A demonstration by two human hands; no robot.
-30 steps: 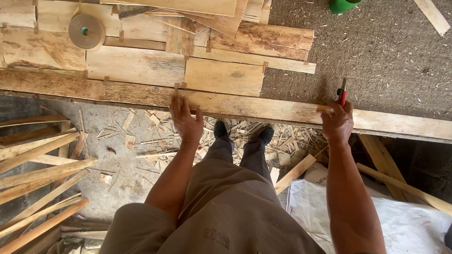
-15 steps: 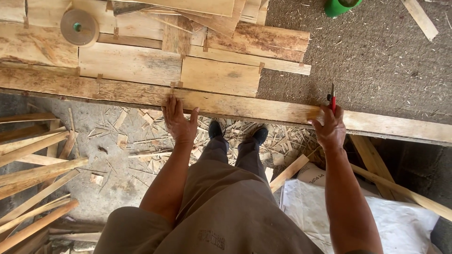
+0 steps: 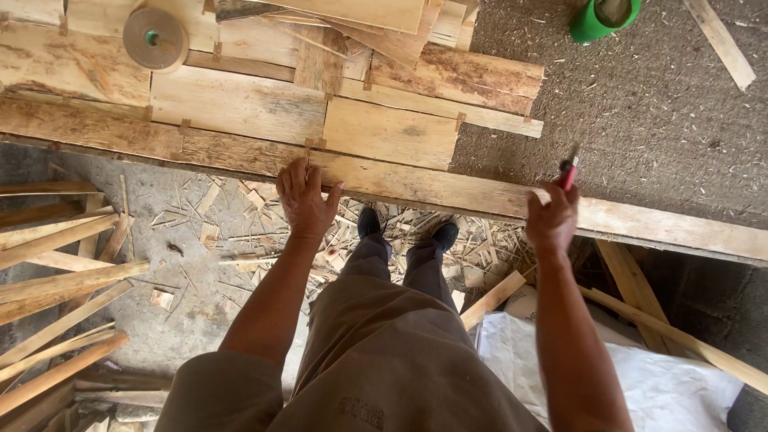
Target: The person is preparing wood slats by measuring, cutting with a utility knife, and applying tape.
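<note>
At upper left a round tape roll sits on stacked pale wooden boards. Centre frame, left hand spreads flat, fingers open, on the long rough wooden plank. Further right, right hand is curled tight around a red-handled tool over that plank's edge.

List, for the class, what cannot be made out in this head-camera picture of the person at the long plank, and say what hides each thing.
- Red-handled tool, head view: the right hand covers most of it and the tip is blurred, so its kind is unclear.
- Long plank: both ends run off the frame.
- Green container: cut by the top edge.
- Left hand: its palm side is hidden.
</note>
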